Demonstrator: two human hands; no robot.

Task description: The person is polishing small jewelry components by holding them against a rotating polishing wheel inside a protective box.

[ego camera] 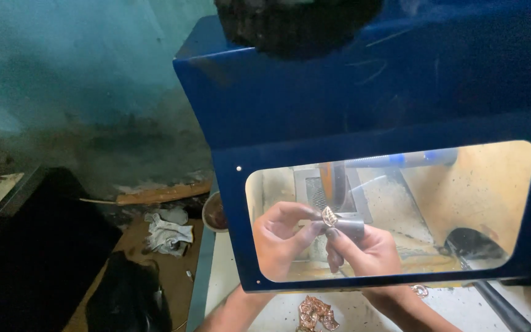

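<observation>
Pinching a small gold-coloured metal piece (329,216) between fingertips, both hands are kept inside a blue box (364,92) with a clear window (462,203). The left hand (281,237) is pressed on the piece from the left, thumb and first finger closed on its edge. The right hand (367,249) is closed on it from the right, and a grey wrap (351,228), maybe tape or cloth, is seen on its fingers, likely so the skin is kept safe. The piece is held up in the middle of the window, just in front of a grey grille (314,190) at the back, probably so dust is pulled away there. An orange wheel or tool (333,181) is seen hanging just above the piece; what it is cannot be told for sure. A blue and silver pen-like tool (401,160) is laid across the top of the box inside.

Outside, below the window, more gold-coloured pieces (314,313) are left on the white bench (228,270), near the wrists, so they can be reached easily. A black handle (499,304) is seen at the right. A small bowl (215,214) and crumpled paper (168,232) are seen to the left.
</observation>
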